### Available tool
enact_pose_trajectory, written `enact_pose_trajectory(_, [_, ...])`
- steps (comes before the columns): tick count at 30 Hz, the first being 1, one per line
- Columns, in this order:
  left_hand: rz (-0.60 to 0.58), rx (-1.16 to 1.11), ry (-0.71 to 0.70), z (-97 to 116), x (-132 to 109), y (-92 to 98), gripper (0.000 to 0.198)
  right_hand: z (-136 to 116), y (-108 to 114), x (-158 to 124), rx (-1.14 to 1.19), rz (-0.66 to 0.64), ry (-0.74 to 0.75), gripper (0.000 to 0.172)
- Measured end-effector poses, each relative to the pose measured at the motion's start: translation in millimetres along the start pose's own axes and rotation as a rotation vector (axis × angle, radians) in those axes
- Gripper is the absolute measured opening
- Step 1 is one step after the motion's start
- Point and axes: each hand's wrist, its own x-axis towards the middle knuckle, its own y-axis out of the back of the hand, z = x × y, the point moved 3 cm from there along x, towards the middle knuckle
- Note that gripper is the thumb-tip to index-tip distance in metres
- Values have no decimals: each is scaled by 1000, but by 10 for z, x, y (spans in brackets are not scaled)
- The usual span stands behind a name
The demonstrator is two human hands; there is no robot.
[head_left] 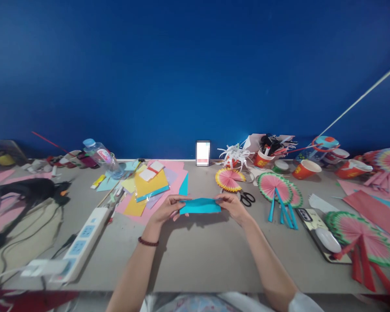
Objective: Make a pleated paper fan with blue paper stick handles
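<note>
A strip of bright blue paper (200, 206) is stretched level between my two hands, just above the grey table. My left hand (170, 208) pinches its left end, thumb on top. The right end is pinched by my right hand (230, 206). Behind my left hand, a blue paper corner (183, 185) shows over pink paper (178, 166). Black-handled scissors (247, 199) lie just beyond my right hand, beside a pink pleated paper fan with a yellow edge (229, 179).
Left: a power strip (84, 242), a plastic bottle (103, 157) and stacked coloured paper (152, 184). Right: green-edged paper fans (274, 188), a phone (312, 216) with a white mouse (327, 240), and paper cups (306, 169). A lit phone screen (203, 154) stands against the blue wall.
</note>
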Motion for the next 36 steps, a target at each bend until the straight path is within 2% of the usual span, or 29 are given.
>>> enact_pose_trajectory(4, [163,-87,-45,-48,34,118,42,-47,49,33,13,77,53,29])
enact_pose_trajectory(7, [296,-153,-91,-87,75,192,43,-61,162,71,17,207,109,33])
enact_pose_trajectory(10, [357,-168,-90,-106,96,199,44,-56,233,87,-19,305,124,35])
enact_pose_trajectory(12, [348,-162,-82,-94,94,165,45,-59,203,80,-34,276,105,40])
enact_pose_trajectory(15, [284,-143,-68,-53,80,80,44,-68,75,46,21,160,52,48])
enact_pose_trajectory(17, [246,-133,-57,-31,77,26,43,-56,-19,16,59,72,-5,48])
enact_pose_trajectory(20, [192,-130,-31,-39,94,-28,43,-25,-92,-11,66,11,-37,44])
enact_pose_trajectory(24, [181,-78,9,-86,119,-22,45,-3,-60,0,8,15,-19,34])
enact_pose_trajectory(27, [195,16,35,-79,115,0,43,-21,2,11,-17,61,-8,32])
enact_pose_trajectory(30, [150,120,58,-32,93,-16,40,-44,37,5,0,89,-9,30])
enact_pose_trajectory(33, [129,136,16,25,60,-30,35,-54,48,-4,33,87,-30,29])
enact_pose_trajectory(36, [162,85,-40,50,35,17,33,-79,83,-4,58,102,-14,29])
